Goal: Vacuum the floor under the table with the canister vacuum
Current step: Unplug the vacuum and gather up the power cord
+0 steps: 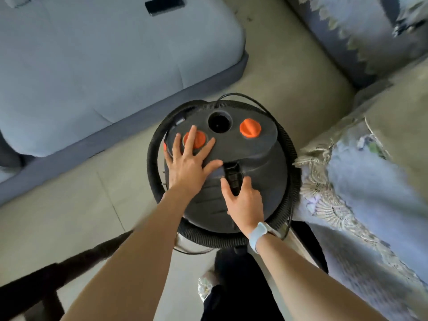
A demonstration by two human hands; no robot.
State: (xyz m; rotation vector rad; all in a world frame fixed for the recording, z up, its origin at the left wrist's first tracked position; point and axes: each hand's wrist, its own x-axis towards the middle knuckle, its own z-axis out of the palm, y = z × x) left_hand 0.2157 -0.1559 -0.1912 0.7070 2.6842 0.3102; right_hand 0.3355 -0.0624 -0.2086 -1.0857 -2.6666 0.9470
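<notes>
Both hands on vacuum (243,158); sofa (92,66) edge beside; floor (289,72) beyond.

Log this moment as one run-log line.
stage: setup | left hand: flat on vacuum lid, fingers over orange knob | right hand: grips black handle | hose: coiled round canister

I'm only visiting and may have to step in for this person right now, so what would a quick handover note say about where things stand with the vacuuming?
Left hand: flat and spread on the canister vacuum's lid, fingers over the left orange knob.
Right hand: curled round the black handle at the lid's middle.
The vacuum stands on the tiled floor between the blue sofa and a cloth-draped piece of furniture. Its ribbed hose is still coiled round the body, and the round port on top is open.
Done: vacuum in hand. Left: uncoil the hose, set it up, vacuum under the table.
</notes>
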